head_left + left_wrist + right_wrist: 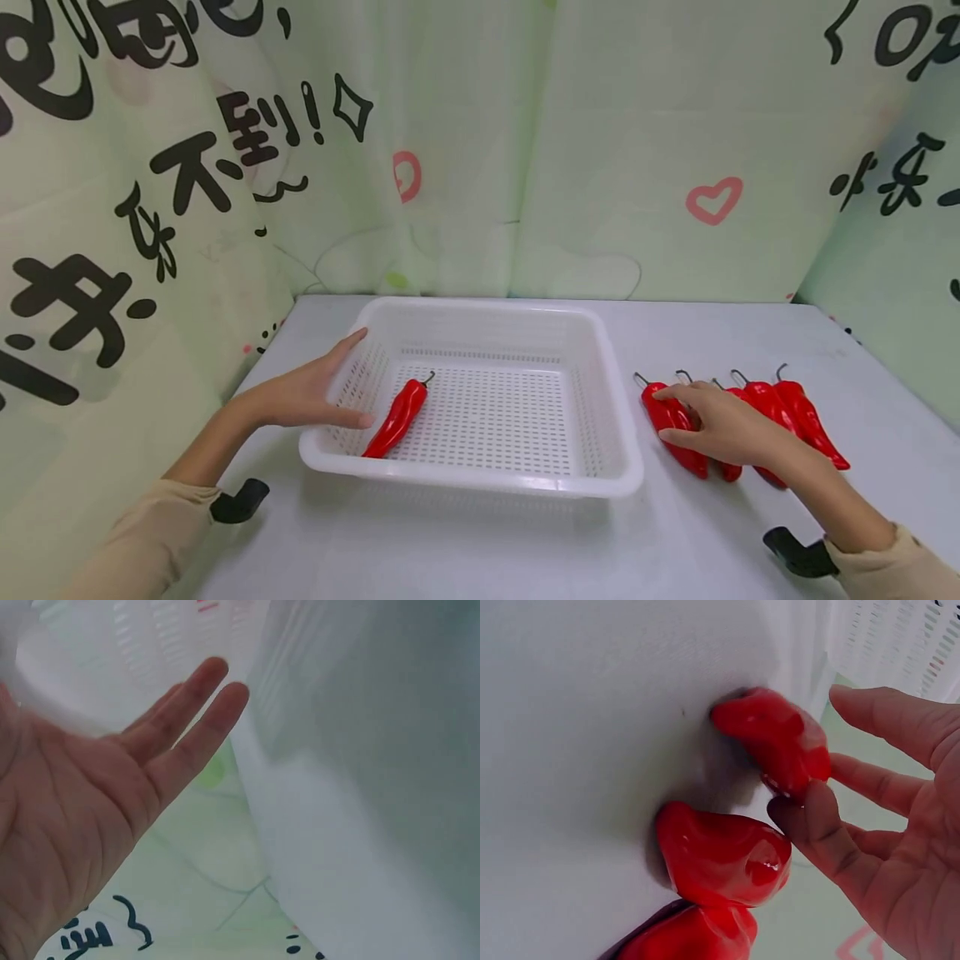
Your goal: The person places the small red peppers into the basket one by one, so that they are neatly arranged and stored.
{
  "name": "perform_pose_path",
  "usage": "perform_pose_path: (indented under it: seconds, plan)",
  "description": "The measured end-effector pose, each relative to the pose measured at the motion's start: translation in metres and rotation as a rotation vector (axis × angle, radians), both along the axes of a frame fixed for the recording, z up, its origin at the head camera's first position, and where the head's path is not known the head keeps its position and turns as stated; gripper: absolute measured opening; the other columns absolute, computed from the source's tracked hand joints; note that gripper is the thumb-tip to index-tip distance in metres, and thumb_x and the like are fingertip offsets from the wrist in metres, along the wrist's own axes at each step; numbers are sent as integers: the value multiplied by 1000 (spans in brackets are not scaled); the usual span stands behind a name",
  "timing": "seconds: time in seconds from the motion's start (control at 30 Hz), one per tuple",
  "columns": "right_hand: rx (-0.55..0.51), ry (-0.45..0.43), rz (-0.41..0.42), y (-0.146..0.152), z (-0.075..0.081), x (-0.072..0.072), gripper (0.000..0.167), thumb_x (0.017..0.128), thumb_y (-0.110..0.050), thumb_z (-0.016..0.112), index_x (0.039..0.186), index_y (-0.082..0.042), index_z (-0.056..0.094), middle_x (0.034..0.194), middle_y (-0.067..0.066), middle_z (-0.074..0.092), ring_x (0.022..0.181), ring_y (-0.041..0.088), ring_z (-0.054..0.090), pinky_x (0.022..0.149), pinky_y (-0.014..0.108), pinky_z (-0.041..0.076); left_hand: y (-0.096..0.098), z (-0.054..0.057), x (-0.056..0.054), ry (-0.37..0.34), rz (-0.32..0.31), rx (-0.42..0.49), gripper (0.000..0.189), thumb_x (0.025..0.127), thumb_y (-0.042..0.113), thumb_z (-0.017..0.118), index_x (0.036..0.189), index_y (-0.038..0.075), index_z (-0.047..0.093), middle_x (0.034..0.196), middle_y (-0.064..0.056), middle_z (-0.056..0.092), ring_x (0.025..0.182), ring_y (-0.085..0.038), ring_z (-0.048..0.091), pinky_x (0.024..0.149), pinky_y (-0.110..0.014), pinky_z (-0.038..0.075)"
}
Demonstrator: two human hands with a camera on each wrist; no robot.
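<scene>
A white perforated plastic basket stands on the table with one red chili pepper lying at its left side. At the basket's left end is my left hand, fingers stretched along the outside and thumb over the rim. In the left wrist view those fingers are straight. My right hand reaches over the red peppers right of the basket. Its fingertips touch or nearly touch the leftmost pepper, while the thumb stands apart from it. The hand partly hides the peppers in the head view.
Several red peppers with dark curved stems lie side by side at the right on the white table. A pale green curtain with black lettering and pink hearts encloses the back and sides. Black straps show at both wrists.
</scene>
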State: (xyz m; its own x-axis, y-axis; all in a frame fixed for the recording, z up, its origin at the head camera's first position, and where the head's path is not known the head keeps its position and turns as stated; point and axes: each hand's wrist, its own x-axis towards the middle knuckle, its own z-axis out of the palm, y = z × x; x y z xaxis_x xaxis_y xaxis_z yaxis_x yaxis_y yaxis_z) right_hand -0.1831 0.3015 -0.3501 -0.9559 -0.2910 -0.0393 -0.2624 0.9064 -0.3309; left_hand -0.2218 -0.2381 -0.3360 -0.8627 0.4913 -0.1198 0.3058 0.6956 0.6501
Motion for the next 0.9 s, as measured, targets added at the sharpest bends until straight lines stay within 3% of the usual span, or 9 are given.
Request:
perform_pose_path:
  seconds: [0.1, 0.2, 0.37, 0.67, 0.9]
  plan:
    - [2, -26, 17, 0, -1, -1, 73, 77, -29, 87, 138, 0, 58, 119, 27, 61, 101, 37, 59, 63, 40, 62, -5, 1, -1, -21, -60, 17, 132, 74, 44, 86, 164, 10, -4, 160, -20, 29, 132, -36, 45, 102, -57, 51]
    - [-2, -72, 24, 0, -2, -2, 74, 80, -30, 85, 141, -2, 56, 115, 21, 62, 95, 29, 58, 59, 34, 59, -10, 1, -3, -71, -112, 55, 138, 70, 41, 89, 163, 10, -8, 157, -20, 31, 124, -31, 48, 99, -47, 54]
    - [-3, -105, 23, -1, -2, -2, 74, 81, -30, 84, 144, -3, 54, 110, 16, 62, 88, 22, 55, 55, 28, 54, -14, 3, -5, -143, -167, 83, 145, 66, 38, 91, 162, 11, -14, 154, -19, 31, 118, -29, 48, 93, -38, 54]
    - [-19, -90, 7, -1, -2, -2, 74, 80, -28, 86, 142, -3, 55, 109, 16, 60, 87, 23, 54, 55, 29, 54, -14, 11, -5, -179, -194, 74, 147, 68, 37, 91, 161, 11, -20, 156, -20, 26, 123, -28, 44, 94, -38, 52]
    - [-26, -63, 14, 0, -4, -1, 73, 79, -27, 86, 141, -4, 56, 107, 14, 61, 90, 24, 54, 57, 30, 55, -14, 11, -5, -196, -182, 72, 148, 68, 38, 92, 161, 12, -20, 155, -20, 28, 122, -29, 45, 94, -36, 53]
